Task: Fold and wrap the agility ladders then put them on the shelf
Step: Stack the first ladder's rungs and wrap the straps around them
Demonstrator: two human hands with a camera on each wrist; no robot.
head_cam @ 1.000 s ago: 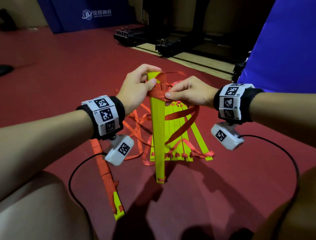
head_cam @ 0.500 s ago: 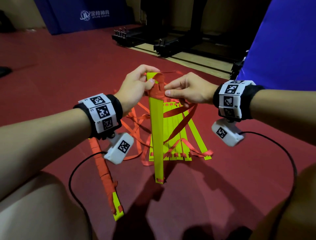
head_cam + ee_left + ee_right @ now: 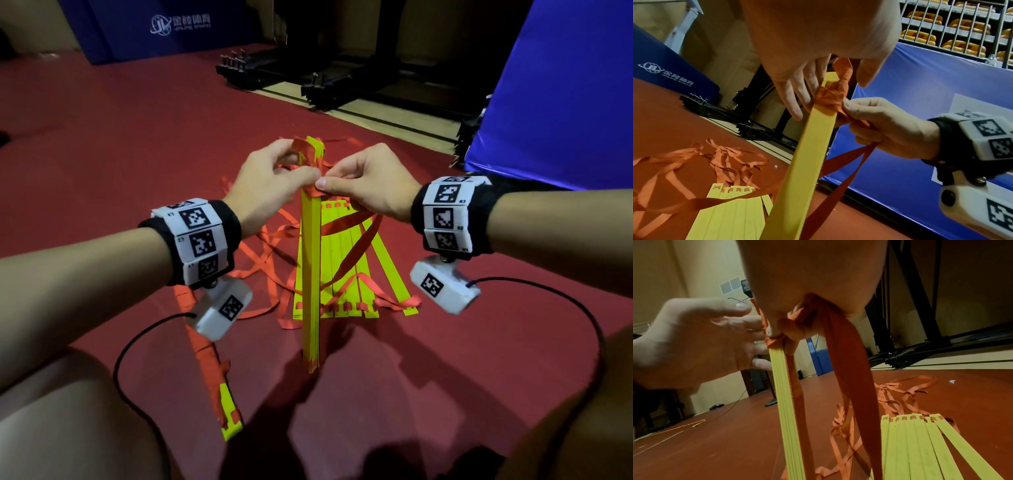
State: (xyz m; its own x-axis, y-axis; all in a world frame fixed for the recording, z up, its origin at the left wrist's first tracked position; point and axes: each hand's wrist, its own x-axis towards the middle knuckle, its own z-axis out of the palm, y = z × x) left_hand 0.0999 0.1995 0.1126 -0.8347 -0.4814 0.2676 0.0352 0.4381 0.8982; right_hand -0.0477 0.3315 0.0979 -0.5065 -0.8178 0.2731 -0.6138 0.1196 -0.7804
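A bundle of yellow ladder rungs (image 3: 311, 274) stands upright on the red floor, its edge toward me. Red strap (image 3: 310, 154) is wound around its top end. My left hand (image 3: 295, 168) holds the top of the bundle (image 3: 809, 154) between fingers and thumb. My right hand (image 3: 325, 179) pinches the red strap (image 3: 832, 95) against the bundle just below the winding. A loop of strap (image 3: 849, 369) hangs from my right hand (image 3: 781, 331) to the floor. Several loose yellow rungs (image 3: 346, 270) lie flat behind the bundle among tangled strap.
A second ladder (image 3: 205, 359), wrapped in red strap, lies on the floor at the left. Black metal frames (image 3: 308, 78) stand at the back. A blue mat (image 3: 565, 85) rises at the right, and a wire shelf (image 3: 951, 24) holding orange items is above it.
The bundle has turned from its flat face to its edge toward me. My right thumb has moved in against the bundle, and both hands have closed together at the winding.
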